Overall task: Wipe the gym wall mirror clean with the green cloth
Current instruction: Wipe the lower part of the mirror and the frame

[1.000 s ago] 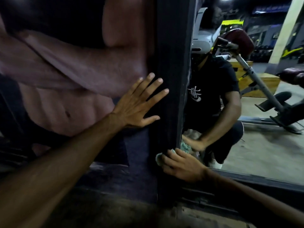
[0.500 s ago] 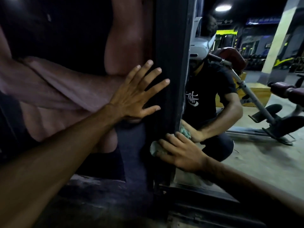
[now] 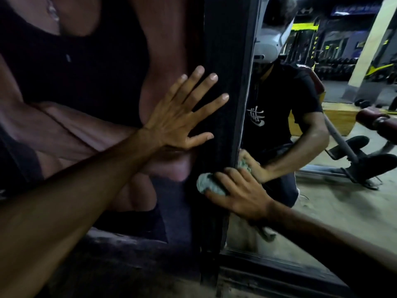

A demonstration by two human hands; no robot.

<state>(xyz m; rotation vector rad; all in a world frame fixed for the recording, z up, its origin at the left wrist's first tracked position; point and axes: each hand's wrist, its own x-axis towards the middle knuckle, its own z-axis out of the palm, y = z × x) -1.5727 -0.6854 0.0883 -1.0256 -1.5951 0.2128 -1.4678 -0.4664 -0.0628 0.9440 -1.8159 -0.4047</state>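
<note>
1. The left hand (image 3: pixel 180 117) lies flat in the middle of the frame with its fingers straight and spread. The palm is on a large poster (image 3: pixel 75 61) of a bare torso, and the fingertips reach onto the dark upright post (image 3: pixel 225 61) beside it.
2. The right hand (image 3: pixel 238 194), lower centre, is curled round the green cloth (image 3: pixel 207 184). It presses the bunched cloth against the post, just at the left edge of the mirror (image 3: pixel 322 211).
3. The two hands are apart, the left above and to the left of the right.
4. The mirror fills the right side of the frame, and the post separates it from the poster.
5. The right forearm crosses the lower right corner and covers the mirror's bottom edge there. The left forearm runs up from the lower left across the poster.
6. In the glass a crouching person in a black shirt (image 3: pixel 277 108) appears, with a white headset and a mirrored hand on the cloth.
7. Further right in the reflection are a padded gym bench (image 3: pixel 354 160), a wooden box (image 3: pixel 335 119) and a pale pillar (image 3: pixel 369 46) at the upper right.
8. A dusty floor (image 3: pixel 107 276) shows along the bottom of the frame.
</note>
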